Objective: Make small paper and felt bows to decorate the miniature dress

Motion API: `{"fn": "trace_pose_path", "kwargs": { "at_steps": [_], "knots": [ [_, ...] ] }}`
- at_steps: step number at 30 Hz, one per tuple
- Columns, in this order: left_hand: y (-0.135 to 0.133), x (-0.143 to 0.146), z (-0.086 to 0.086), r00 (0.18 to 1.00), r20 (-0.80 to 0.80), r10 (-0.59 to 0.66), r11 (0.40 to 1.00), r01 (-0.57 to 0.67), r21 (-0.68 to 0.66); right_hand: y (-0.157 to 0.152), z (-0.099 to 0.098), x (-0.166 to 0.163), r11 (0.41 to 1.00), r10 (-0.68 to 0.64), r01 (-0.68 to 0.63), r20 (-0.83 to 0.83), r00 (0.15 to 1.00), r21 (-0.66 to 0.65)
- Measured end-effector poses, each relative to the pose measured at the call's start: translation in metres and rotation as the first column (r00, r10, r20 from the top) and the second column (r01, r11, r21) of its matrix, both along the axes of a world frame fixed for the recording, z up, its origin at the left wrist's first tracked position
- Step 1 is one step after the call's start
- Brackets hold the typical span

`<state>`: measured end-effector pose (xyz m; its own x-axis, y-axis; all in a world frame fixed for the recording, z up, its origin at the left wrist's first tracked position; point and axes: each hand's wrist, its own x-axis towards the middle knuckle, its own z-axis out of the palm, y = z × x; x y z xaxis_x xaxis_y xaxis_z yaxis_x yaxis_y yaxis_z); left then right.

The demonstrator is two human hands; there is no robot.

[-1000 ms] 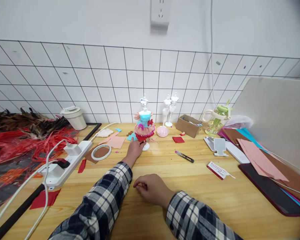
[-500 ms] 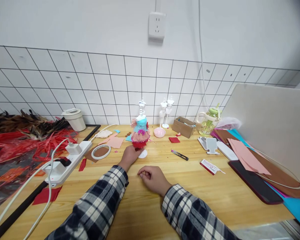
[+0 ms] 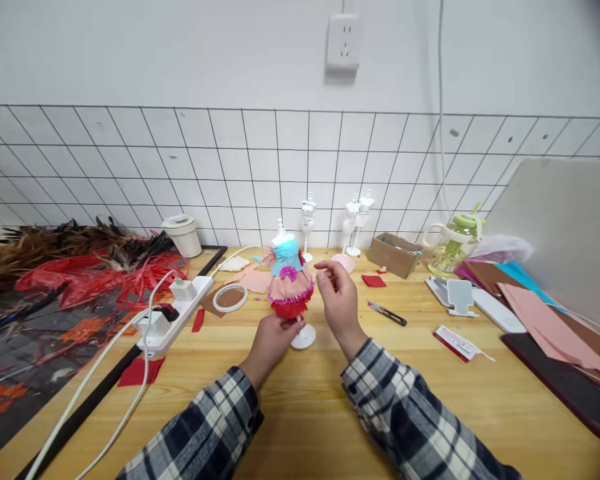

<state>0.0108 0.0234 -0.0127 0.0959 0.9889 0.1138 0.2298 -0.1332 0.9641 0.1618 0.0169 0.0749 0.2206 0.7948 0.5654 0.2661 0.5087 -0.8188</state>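
Observation:
A small white mannequin [image 3: 289, 280] in a blue, pink and red dress stands on the wooden table [image 3: 300, 413] in front of me. My left hand [image 3: 273, 340] is closed around its thin stand, just above the round white base [image 3: 303, 337]. My right hand [image 3: 336, 300] is raised beside the dress on its right, fingers curled in a loose pinch; whether anything is between them I cannot make out. Both my sleeves are checked black and white.
Bare white mannequins [image 3: 307, 217] [image 3: 359, 212] stand by the tiled wall. Snips [image 3: 387, 312], a cardboard box [image 3: 395, 253], a green-lidded jug [image 3: 453, 243], a phone stand [image 3: 460, 297] and felt sheets [image 3: 540, 307] lie right. A power strip [image 3: 175, 313], tape ring [image 3: 230, 297] and feathers [image 3: 70, 260] lie left.
My left hand has drawn the dressed mannequin nearer to me. My right hand has lifted off the table and risen beside the dress. The view has shifted.

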Motion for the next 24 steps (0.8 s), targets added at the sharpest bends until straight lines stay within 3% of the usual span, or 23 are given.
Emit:
{"fn": "trace_pose_path", "kwargs": {
  "at_steps": [3, 7, 17, 24],
  "knots": [
    [0.001, -0.002, 0.0, 1.0, -0.001, 0.008, 0.999, -0.008, 0.037, 0.008, 0.007, -0.012, 0.999, -0.035, 0.034, 0.012, 0.999, 0.019],
    [0.001, -0.004, 0.001, 0.999, -0.028, 0.043, 0.998, -0.042, 0.049, 0.01, 0.003, -0.014, 0.998, -0.025, 0.028, 0.043, 0.999, -0.051],
    [-0.001, -0.002, 0.0, 0.98, -0.184, 0.07, 0.992, -0.049, 0.115, 0.013, 0.012, -0.012, 0.967, 0.109, -0.112, -0.028, 0.994, -0.23],
    [-0.001, -0.003, 0.004, 0.962, -0.256, 0.097, 0.989, -0.066, 0.13, 0.009, 0.014, -0.011, 0.955, 0.2, -0.208, -0.059, 0.978, -0.211]
  ]
}}
